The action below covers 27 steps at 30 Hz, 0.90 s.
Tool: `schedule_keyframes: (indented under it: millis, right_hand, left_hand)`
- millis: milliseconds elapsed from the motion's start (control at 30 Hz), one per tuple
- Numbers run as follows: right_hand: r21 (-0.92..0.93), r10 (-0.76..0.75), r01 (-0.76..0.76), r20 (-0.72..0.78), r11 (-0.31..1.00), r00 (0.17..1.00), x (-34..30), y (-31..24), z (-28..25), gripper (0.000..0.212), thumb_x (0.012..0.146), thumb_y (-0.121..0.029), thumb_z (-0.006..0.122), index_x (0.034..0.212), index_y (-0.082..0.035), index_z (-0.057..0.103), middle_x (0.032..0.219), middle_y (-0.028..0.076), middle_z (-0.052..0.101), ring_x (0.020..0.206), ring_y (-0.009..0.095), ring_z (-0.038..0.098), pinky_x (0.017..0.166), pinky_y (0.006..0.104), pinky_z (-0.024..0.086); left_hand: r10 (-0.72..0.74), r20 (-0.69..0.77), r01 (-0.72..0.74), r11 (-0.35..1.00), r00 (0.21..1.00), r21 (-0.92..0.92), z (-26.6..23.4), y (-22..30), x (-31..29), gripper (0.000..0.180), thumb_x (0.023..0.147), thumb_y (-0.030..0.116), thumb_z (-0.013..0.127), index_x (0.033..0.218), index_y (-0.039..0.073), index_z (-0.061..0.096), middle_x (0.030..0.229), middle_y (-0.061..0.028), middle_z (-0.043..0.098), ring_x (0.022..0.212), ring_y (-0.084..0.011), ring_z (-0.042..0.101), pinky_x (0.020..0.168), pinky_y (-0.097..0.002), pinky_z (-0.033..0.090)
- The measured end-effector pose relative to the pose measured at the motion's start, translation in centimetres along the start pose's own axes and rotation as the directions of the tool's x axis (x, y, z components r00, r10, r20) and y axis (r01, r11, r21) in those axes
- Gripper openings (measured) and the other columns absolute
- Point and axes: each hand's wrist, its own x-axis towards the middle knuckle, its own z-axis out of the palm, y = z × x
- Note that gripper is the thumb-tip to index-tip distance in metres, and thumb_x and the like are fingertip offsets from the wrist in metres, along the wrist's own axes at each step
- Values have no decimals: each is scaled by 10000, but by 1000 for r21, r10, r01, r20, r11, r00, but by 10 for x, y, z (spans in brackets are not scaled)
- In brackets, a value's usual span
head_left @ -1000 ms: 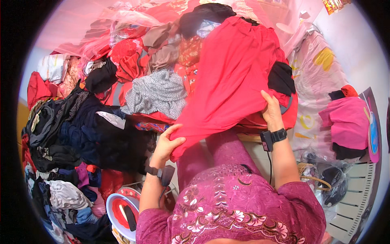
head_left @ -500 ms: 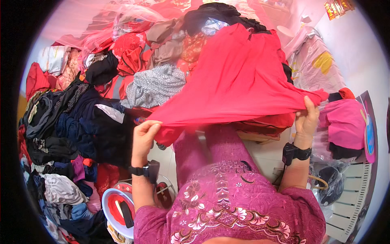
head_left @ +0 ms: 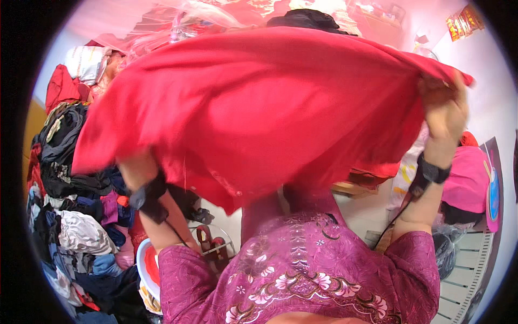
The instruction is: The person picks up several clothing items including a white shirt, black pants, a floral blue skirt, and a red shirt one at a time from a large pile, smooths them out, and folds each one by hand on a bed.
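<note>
A large plain red cloth (head_left: 270,108) is spread wide and raised in front of me, its lower edge hanging over my lap. At its right end, my right hand (head_left: 447,105) is closed on the edge, with the fingers partly behind the fabric. My left hand (head_left: 136,163) is under the left part of the cloth. Only its wrist end shows and the fingers are covered, but the fabric is held up and out on that side. Each wrist wears a black strapped device.
Dark clothes (head_left: 70,140) are heaped on the left, with a pale grey garment (head_left: 86,232) lower down. A light blue tub (head_left: 142,262) stands by my left elbow. Pink cloth (head_left: 467,178) lies at the right, above a white slatted rack (head_left: 467,270). A black garment (head_left: 307,19) shows behind the cloth.
Both hands have moved outward, the right one also upward. The red cloth has swung up and opened out, covering the patterned grey garment and much of the pile behind it.
</note>
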Motion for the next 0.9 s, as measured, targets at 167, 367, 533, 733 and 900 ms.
schedule_keyframes:
  millis: [167, 367, 533, 733, 900]
  right_hand:
    - [37, 175, -175, -407, 984, 897, 62, 74, -92, 207, 879, -257, 583, 908, -63, 652, 879, 122, 692, 871, 276, 654, 826, 392, 486]
    - [-254, 137, -422, -697, 870, 703, 26, 172, -164, 396, 906, -325, 551, 1147, -13, 515, 1189, 156, 568, 1109, 258, 545, 883, 400, 456]
    - [-529, 184, -538, -579, 656, 794, 21, 190, -126, 231, 862, -226, 619, 999, -41, 598, 938, 80, 650, 799, 167, 631, 664, 281, 492]
    - [-802, 348, -278, -94, 528, 933, 80, 301, -83, 250, 821, -166, 654, 1000, 2, 612, 821, 66, 650, 699, 115, 617, 608, 229, 492]
    - [-982, 236, -49, -4, 185, 972, 97, 431, -100, 770, 678, -298, 768, 1299, 0, 422, 1218, 220, 524, 1139, 335, 506, 965, 377, 409]
  left_hand:
    - [549, -52, 43, 28, 834, 999, -96, 84, 57, 284, 906, 197, 504, 1139, 54, 577, 1149, -69, 611, 1074, -222, 554, 991, -403, 393]
    - [891, -253, 489, 40, 378, 871, -204, 117, -19, 684, 852, 94, 607, 1416, 83, 220, 1349, -146, 411, 1073, -231, 517, 912, -424, 434]
    - [845, -504, 736, 226, 177, 638, -243, 73, -128, 474, 829, 150, 629, 1262, 41, 469, 885, -18, 583, 666, -100, 536, 576, -227, 453]
    - [878, -469, 900, 122, 99, 418, -294, 2, -196, 533, 801, 246, 688, 1226, -23, 510, 1094, -74, 614, 990, -149, 571, 900, -283, 434]
    - [935, -157, 948, -317, 319, 34, -284, -32, -163, 557, 672, 284, 735, 1174, 105, 571, 1326, -164, 441, 1243, -361, 378, 1034, -452, 314]
